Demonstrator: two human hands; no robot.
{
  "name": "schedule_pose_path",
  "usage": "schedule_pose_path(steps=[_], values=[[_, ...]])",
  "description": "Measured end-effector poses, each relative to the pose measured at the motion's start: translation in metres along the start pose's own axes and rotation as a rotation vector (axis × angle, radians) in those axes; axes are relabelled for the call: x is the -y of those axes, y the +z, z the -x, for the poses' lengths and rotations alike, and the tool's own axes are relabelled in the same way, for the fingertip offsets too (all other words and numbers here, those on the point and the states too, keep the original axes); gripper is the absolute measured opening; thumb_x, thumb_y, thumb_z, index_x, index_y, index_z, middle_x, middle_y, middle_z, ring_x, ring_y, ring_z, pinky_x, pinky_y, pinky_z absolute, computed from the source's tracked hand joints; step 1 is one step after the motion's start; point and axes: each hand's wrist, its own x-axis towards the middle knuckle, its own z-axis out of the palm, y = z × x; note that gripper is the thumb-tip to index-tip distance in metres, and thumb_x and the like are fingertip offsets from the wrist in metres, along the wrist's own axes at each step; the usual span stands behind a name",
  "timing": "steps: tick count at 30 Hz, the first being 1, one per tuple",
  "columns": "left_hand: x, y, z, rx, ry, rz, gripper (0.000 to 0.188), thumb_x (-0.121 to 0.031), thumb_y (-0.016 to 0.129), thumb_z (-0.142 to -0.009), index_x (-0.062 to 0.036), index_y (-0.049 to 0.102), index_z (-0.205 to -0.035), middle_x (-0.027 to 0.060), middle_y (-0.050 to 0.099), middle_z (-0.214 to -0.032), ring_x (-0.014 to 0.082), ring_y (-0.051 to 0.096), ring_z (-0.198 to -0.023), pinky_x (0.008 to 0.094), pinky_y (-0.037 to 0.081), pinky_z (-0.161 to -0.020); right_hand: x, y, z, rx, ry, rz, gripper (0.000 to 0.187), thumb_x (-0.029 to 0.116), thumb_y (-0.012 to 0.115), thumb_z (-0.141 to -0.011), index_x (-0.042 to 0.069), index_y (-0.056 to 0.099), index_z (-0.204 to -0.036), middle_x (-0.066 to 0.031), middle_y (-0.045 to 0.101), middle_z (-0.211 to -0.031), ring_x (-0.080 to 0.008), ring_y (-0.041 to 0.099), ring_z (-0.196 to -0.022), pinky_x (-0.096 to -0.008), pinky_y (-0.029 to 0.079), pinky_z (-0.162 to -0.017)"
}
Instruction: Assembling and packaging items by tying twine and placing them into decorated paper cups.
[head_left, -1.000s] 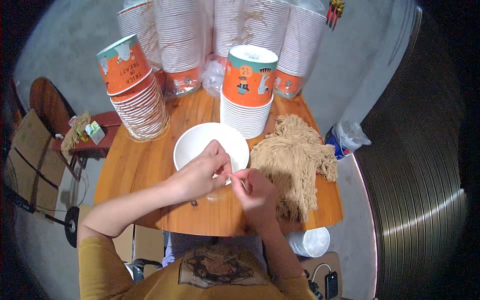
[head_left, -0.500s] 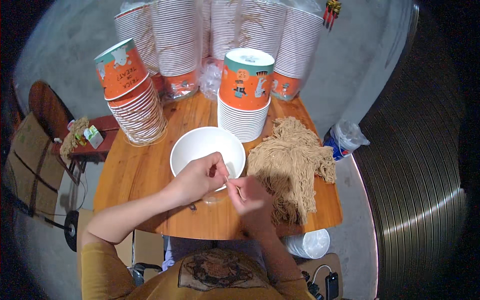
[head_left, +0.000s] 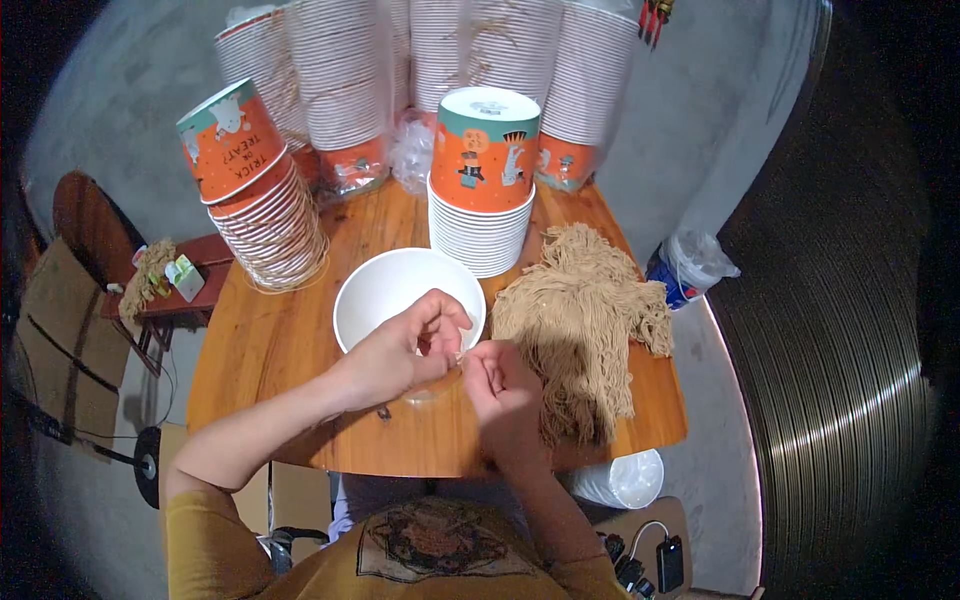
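A white paper bucket (head_left: 385, 285) stands mouth up on the table in front of me. At its near right rim, my left hand (head_left: 410, 350) is closed, with thumb and fingers pinching a short bit of thin tan cord (head_left: 460, 357). My right hand (head_left: 500, 385) meets it there, fingertips pressed together on the same cord. Most of the cord is hidden by the fingers. Just right of my right hand lies a large heap of tan cords (head_left: 580, 320).
Behind the bucket stands an upside-down stack of orange printed paper buckets (head_left: 482, 180). A leaning stack (head_left: 262, 210) strung with cords is at left. Tall wrapped stacks (head_left: 340, 80) line the back of the wooden table (head_left: 270, 400). A lined pail (head_left: 690, 268) stands beyond the right edge.
My fingertips have shifted slightly at the bucket's rim, and my left fingers have lifted and curled more. My right fingers have folded in. The whole view has shifted a little.
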Motion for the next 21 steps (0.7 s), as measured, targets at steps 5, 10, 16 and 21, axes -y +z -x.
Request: schedule_pose_path(steps=[5, 10, 16, 21], values=[[-0.002, -0.003, -0.002, 0.071, -0.021, -0.009, 0.038, 0.006, 0.055, -0.081, -0.0069, 0.042, -0.114, -0.0025, 0.049, -0.084, 0.0057, 0.043, -0.076, 0.0207, 0.037, -0.072, -0.004, -0.001, -0.005, -0.009, 0.07, -0.17, 0.006, 0.0, 0.059, -0.085, 0.005, 0.057, -0.086, 0.0081, 0.043, -0.067, -0.0003, 0.037, -0.061, -0.0168, 0.029, -0.054], [-0.005, -0.004, -0.004, 0.065, -0.108, 0.031, 0.036, 0.005, 0.058, -0.083, -0.0057, 0.041, -0.114, -0.0015, 0.054, -0.086, 0.0057, 0.046, -0.076, 0.0202, 0.039, -0.071, -0.008, -0.002, -0.006, -0.037, 0.027, -0.145, 0.007, 0.001, 0.062, -0.084, 0.004, 0.057, -0.088, 0.0071, 0.045, -0.068, 0.0, 0.038, -0.062, -0.0179, 0.032, -0.054], [-0.008, -0.004, -0.005, 0.049, -0.17, 0.057, 0.034, 0.004, 0.059, -0.084, -0.0041, 0.041, -0.112, -0.0004, 0.055, -0.086, 0.006, 0.05, -0.08, 0.0191, 0.041, -0.07, -0.014, -0.009, -0.001, -0.092, -0.255, 0.202, 0.017, 0.001, 0.068, -0.078, 0.008, 0.064, -0.092, -0.0022, 0.05, -0.076, -0.0107, 0.05, -0.061, -0.0252, 0.04, -0.051], [-0.01, -0.002, -0.005, 0.036, -0.165, 0.053, 0.034, 0.004, 0.059, -0.084, -0.0041, 0.041, -0.112, 0.0002, 0.055, -0.086, 0.0063, 0.051, -0.081, 0.0199, 0.042, -0.072, -0.015, -0.012, -0.005, -0.107, -0.467, 0.397, 0.025, 0.0, 0.071, -0.072, 0.013, 0.066, -0.094, -0.0067, 0.05, -0.077, -0.0211, 0.054, -0.061, -0.0323, 0.044, -0.052]])
